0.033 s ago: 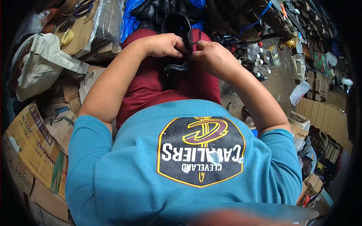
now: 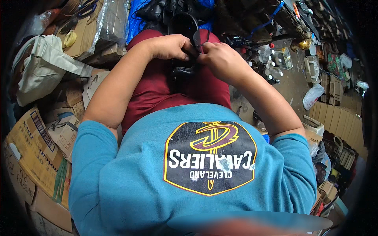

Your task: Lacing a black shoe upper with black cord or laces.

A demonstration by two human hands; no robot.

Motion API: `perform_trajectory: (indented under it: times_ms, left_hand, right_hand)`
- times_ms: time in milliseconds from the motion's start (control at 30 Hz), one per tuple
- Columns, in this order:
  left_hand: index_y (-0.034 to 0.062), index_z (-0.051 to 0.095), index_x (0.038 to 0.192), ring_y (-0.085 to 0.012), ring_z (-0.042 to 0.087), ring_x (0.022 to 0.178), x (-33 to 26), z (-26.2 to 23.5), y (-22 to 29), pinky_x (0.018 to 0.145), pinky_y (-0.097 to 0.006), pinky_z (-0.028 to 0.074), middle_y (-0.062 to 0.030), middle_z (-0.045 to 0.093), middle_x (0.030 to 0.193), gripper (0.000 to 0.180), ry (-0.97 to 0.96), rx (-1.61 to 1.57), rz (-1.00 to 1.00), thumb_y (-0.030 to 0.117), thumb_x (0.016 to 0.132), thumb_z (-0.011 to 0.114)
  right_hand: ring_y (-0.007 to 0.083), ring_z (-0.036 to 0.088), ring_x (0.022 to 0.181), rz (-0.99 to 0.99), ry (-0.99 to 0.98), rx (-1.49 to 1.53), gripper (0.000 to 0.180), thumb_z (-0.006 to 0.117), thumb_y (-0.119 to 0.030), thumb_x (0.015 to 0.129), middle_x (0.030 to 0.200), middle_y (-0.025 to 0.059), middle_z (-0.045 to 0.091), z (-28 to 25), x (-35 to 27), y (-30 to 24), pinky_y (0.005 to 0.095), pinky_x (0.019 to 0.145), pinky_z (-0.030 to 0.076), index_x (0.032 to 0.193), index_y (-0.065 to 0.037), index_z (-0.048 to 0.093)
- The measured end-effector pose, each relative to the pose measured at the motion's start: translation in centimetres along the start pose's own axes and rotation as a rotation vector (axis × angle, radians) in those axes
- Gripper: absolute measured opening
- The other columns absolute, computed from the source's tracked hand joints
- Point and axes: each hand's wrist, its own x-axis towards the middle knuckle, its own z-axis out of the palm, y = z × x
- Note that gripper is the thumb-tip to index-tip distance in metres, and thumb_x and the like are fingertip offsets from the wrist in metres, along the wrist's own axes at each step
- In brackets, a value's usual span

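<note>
Left hand: the left hand (image 2: pixel 170 46) is curled shut around the upper edge of a black shoe (image 2: pixel 184 59), knuckles up, thumb side toward the middle.
Right hand: the right hand (image 2: pixel 221 59) pinches at the same edge from the other side, fingertips pressed together on what looks like a thin strap or thread. It's too small and dark to say which, honestly.
Where the shoe is: right between both hands, resting on the lap over the dark red shorts (image 2: pixel 157 84), just past the blue shirt (image 2: pixel 157 185).
Long axis: the shoe runs away from the body, one end nearer the belly under the hands, the other end rising beyond the knuckles. So it lies straight ahead of both hands, not off to a side.
Which hand is nearer: pretty much a tie, both are touching it. The left one has the fuller grip, the right one does the fine pinch.
Left of the hands: stacked cardboard boxes (image 2: pixel 37 145) and a pale canvas bag (image 2: pixel 43 63), well apart from the shoe.
Right of the hands: a cluster of small bottles (image 2: pixel 264 59) on the floor, near the right forearm.
Beyond the hands: a dark heap of other shoes (image 2: pixel 169 8) on blue sheeting (image 2: pixel 136 23).
</note>
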Motion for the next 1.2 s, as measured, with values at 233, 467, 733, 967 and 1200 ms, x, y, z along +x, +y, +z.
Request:
perform_trajectory:
  times_ms: [233,467,733,967,1200]
  left_hand:
    - [0.0008,0.068,0.086,-0.0238,0.064,0.087,0.8,1.0,-0.3,0.072,-0.035,0.05,-0.0153,0.066,0.098,0.019,0.309,0.084,-0.235,0.003,0.066,0.065]
    - [0.0111,0.049,0.129,-0.0216,0.061,0.081,-5.4,5.0,2.3,0.074,-0.031,0.047,-0.0121,0.06,0.084,0.058,0.752,0.496,-0.158,0.013,0.075,0.07]
    - [-0.0005,0.062,0.104,-0.0106,0.053,0.076,-14.3,0.6,2.5,0.07,-0.028,0.044,-0.0024,0.06,0.086,0.023,0.401,-0.012,-0.588,0.016,0.088,0.058]
    - [0.0124,0.042,0.062,-0.0138,0.048,0.063,-6.5,2.0,7.4,0.075,-0.034,0.039,-0.0025,0.051,0.064,0.041,1.076,-1.709,0.126,0.035,0.096,0.047]
    - [0.0146,0.035,0.06,-0.0143,0.038,0.052,-10.2,0.9,-1.6,0.078,-0.034,0.039,0.0015,0.033,0.055,0.043,0.567,-1.444,0.311,0.033,0.099,0.04]
  right_hand:
    - [0.0318,0.062,0.08,0.076,-0.068,0.015,0.012,0.056,-0.01,0.078,0.084,0.0138,0.06,1.3,2.2,-0.8,0.0412,0.071,0.05,0.082,-0.003,0.064]
    - [0.0199,0.061,0.081,0.423,-0.073,1.191,0.018,0.056,-0.021,0.091,0.085,0.0044,0.063,0.1,-3.2,4.2,0.0363,0.077,0.049,0.088,-0.006,0.064]
    - [0.0149,0.057,0.082,0.464,0.22,1.528,0.03,0.054,-0.034,0.093,0.086,0.0019,0.063,-0.7,-11.6,10.7,0.0332,0.088,0.043,0.103,-0.009,0.067]
    - [0.016,0.059,0.069,0.702,-0.041,0.598,0.033,0.058,-0.033,0.091,0.08,0.0098,0.068,6.6,-9.6,7.0,0.0309,0.066,0.046,0.092,-0.002,0.069]
    - [0.0343,0.054,0.067,0.534,0.002,0.168,0.042,0.051,-0.04,0.091,0.066,0.0151,0.057,7.0,-12.5,6.8,0.0413,0.069,0.036,0.066,-0.006,0.056]
